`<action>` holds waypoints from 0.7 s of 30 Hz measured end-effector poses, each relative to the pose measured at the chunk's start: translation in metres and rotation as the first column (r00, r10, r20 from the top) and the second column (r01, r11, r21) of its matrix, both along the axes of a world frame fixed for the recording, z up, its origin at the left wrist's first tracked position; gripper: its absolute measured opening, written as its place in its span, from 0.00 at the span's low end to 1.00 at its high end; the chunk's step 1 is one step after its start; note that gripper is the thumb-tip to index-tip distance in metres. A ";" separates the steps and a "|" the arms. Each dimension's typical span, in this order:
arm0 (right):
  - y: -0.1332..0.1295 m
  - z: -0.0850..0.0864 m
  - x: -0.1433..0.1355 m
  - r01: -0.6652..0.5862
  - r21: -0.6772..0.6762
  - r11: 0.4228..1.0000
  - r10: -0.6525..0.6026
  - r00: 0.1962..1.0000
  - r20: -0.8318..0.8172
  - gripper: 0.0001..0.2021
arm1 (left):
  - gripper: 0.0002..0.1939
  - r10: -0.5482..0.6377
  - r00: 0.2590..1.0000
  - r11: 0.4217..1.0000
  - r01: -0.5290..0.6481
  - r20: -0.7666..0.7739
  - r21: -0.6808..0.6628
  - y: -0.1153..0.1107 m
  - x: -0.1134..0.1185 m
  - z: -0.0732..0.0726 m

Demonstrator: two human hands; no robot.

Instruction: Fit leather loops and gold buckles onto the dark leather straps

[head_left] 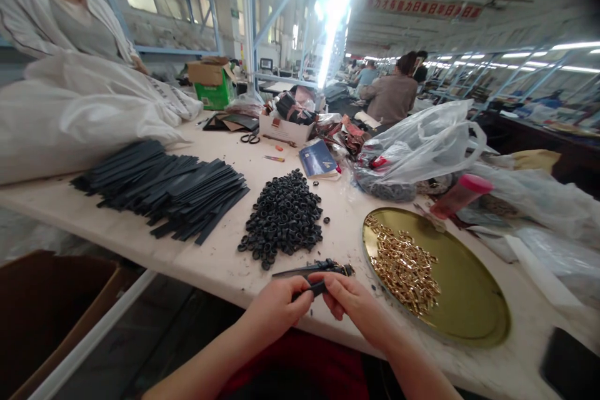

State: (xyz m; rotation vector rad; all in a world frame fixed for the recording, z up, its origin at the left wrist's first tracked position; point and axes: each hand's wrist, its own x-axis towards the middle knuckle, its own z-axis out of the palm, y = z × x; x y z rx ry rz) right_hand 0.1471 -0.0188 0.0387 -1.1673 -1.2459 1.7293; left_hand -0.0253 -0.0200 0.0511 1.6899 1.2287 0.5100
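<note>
My left hand (281, 301) and my right hand (344, 294) meet at the table's front edge, both pinching a short dark strap (317, 288) between thumb and fingers. Just behind them lie finished-looking dark straps with gold hardware (330, 267). Beyond is a heap of small black loops (285, 215). Flat dark strips (164, 184) are piled to the left. On the right, a round gold tray (473, 294) carries a mound of small gold metal buckles or clasps (405, 269); their exact kind is too small to tell.
A large white sack (84, 112) fills the back left, near a standing person. Behind the loops are scissors (250, 138), a blue booklet (319, 159) and a white box (285, 130). Plastic bags (422, 144) and a pink-lidded jar (462, 195) stand right. A cardboard box (60, 281) sits below left.
</note>
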 end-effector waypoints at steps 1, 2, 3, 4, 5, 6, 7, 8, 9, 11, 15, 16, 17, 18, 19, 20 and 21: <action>-0.002 -0.001 -0.001 0.001 0.040 0.999 -0.003 0.999 0.044 0.21 | 0.13 -0.011 1.000 1.000 0.011 -0.026 0.016 -0.002 0.000 0.002; -0.005 -0.002 -0.002 0.000 0.069 0.998 -0.006 0.997 0.080 0.21 | 0.13 -0.017 0.998 0.999 0.019 -0.053 0.031 -0.003 0.000 0.005; -0.006 -0.004 -0.003 -0.002 0.091 0.996 -0.008 0.994 0.106 0.22 | 0.13 -0.020 0.997 0.999 0.023 -0.077 0.043 -0.005 0.001 0.007; -0.008 -0.006 -0.004 0.004 0.111 0.994 -0.018 0.992 0.128 0.22 | 0.13 -0.020 0.995 0.998 0.025 -0.095 0.057 -0.006 0.001 0.009; -0.010 -0.009 -0.004 0.018 0.133 0.991 -0.038 0.987 0.154 0.22 | 0.13 -0.019 0.994 0.997 0.027 -0.107 0.075 -0.008 0.002 0.010; -0.011 -0.011 -0.005 0.044 0.159 0.986 -0.072 0.981 0.179 0.21 | 0.13 -0.020 0.993 0.995 0.031 -0.114 0.094 -0.009 0.003 0.010; -0.013 -0.013 -0.006 0.075 0.186 0.980 -0.112 0.974 0.198 0.20 | 0.14 -0.021 0.993 0.993 0.033 -0.115 0.110 -0.010 0.004 0.009; -0.014 -0.015 -0.008 0.104 0.208 0.973 -0.148 0.967 0.209 0.19 | 0.14 -0.016 0.994 0.992 0.030 -0.111 0.121 -0.011 0.006 0.007; -0.015 -0.017 -0.009 0.127 0.221 0.967 -0.175 0.962 0.211 0.19 | 0.14 -0.004 0.995 0.992 0.017 -0.102 0.126 -0.012 0.007 0.005; -0.017 -0.021 -0.013 0.153 0.214 0.965 -0.194 0.963 0.187 0.18 | 0.14 0.037 0.997 0.993 -0.029 -0.072 0.111 -0.014 0.008 -0.001; -0.017 -0.026 -0.018 0.248 0.154 0.956 -0.267 0.957 0.114 0.18 | 0.10 0.063 0.994 0.996 -0.068 0.088 0.053 -0.017 0.009 -0.010; -0.016 -0.027 -0.019 0.288 0.153 0.945 -0.305 0.947 0.099 0.17 | 0.12 0.060 0.990 0.997 -0.065 0.131 0.032 -0.018 0.008 -0.011; -0.015 -0.027 -0.020 0.321 0.160 0.934 -0.337 0.937 0.089 0.16 | 0.14 0.063 0.984 0.998 -0.066 0.165 0.009 -0.018 0.007 -0.012; -0.015 -0.027 -0.021 0.341 0.173 0.924 -0.358 0.930 0.082 0.15 | 0.15 0.075 0.979 0.997 -0.074 0.189 -0.016 -0.017 0.006 -0.013; -0.015 -0.026 -0.022 0.344 0.188 0.920 -0.362 0.929 0.075 0.14 | 0.15 0.091 0.974 0.996 -0.084 0.206 -0.043 -0.016 0.005 -0.014; -0.016 -0.026 -0.023 0.331 0.201 0.922 -0.350 0.934 0.067 0.14 | 0.14 0.109 0.969 0.993 -0.096 0.221 -0.070 -0.015 0.004 -0.016; -0.017 -0.025 -0.023 0.314 0.209 0.926 -0.331 0.942 0.052 0.14 | 0.13 0.126 0.964 0.989 -0.105 0.236 -0.100 -0.013 0.004 -0.017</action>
